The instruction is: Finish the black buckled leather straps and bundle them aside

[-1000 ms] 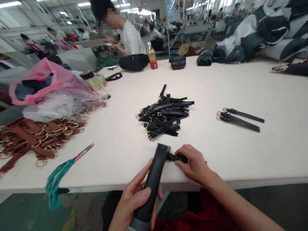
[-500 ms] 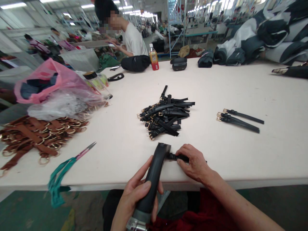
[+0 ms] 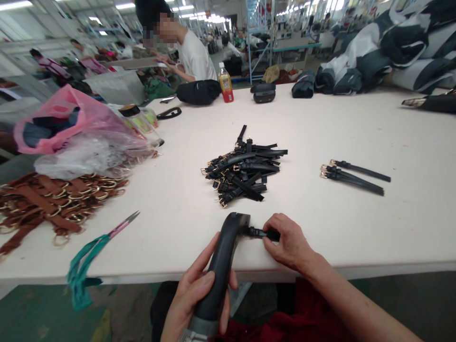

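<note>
Far left of the white worktable (image 3: 356,128) there's a heap of brown leather straps with gold rings (image 3: 53,202), and behind it a pink plastic bag (image 3: 64,118) slumped over some clear plastic. Closer to the front edge, scissors with a teal fabric strip tied on the handles (image 3: 96,256) lie flat. Then the left hand (image 3: 199,299), down below the table edge, fingers wrapped snug around the lower body of a black handheld tool (image 3: 223,266) that angles up so its head sits just over the table edge. Its tip is touching one end of a thin black strap (image 3: 259,233), which lies near the front edge, middle of the table. The right hand (image 3: 290,242) pinches the strap's other end, fingers curled narrow and pressing it to the surface. Behind them sits a pile of black straps with gold buckles (image 3: 244,171), and off to the right a few more black buckled straps (image 3: 351,175) lie side by side, well apart from the pile.
</note>
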Available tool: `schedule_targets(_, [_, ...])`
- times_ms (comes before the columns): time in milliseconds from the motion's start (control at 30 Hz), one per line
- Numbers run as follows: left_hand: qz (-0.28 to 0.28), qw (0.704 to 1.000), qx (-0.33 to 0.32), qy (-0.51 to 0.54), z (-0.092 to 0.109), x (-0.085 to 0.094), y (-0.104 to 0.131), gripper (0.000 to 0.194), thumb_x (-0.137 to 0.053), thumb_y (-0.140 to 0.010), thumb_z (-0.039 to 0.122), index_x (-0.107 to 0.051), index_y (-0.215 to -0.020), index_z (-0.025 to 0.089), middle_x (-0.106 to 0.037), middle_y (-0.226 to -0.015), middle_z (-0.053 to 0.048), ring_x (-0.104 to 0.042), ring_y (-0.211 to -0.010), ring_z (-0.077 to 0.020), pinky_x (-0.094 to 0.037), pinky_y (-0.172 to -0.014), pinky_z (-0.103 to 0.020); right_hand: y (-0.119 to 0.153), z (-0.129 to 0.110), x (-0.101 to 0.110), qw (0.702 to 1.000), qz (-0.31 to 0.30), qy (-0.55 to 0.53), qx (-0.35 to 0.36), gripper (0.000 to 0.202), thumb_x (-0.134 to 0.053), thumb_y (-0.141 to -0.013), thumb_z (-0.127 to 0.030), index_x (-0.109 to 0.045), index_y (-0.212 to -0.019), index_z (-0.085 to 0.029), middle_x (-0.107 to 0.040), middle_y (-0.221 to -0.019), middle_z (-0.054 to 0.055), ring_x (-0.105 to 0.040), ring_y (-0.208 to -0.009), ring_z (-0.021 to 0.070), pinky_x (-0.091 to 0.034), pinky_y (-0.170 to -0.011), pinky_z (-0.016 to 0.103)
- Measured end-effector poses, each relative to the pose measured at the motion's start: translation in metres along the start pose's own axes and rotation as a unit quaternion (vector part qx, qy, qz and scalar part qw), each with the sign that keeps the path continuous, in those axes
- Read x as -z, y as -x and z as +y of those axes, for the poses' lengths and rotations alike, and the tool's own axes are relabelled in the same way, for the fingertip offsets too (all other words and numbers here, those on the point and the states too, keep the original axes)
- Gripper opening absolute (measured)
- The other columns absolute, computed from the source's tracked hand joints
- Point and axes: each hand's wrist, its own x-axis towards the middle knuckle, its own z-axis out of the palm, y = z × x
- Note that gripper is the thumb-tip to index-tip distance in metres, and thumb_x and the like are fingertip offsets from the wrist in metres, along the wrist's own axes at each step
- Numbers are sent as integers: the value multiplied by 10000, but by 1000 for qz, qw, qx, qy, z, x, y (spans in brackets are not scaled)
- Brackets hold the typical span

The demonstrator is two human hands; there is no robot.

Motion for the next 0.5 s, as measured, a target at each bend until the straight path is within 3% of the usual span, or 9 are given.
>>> schedule_targets(267, [21, 1000, 10, -12, 12, 1, 7, 633, -447, -875, 323, -179, -1445, 257, -685, -828, -112, -581, -385, -131, -377, -361, -185, 0, 2, -2, 1000, 3, -4, -1, 123, -564, -655, -116, -551, -741, -203, -545, -756, 22, -496, -753, 178, -405, -701, 294])
schedule_targets(500, [35, 999, 35, 0, 6, 2, 16, 701, -521, -838, 358, -180, -1445, 268, -697, -823, -111, -590, -378, -137, -370, -360, -184, 0, 2, -1, 1000, 4, -5, -2, 117, -567, -656, -119, -558, -740, -201, -547, -750, 20, -496, -743, 173, -399, -692, 292])
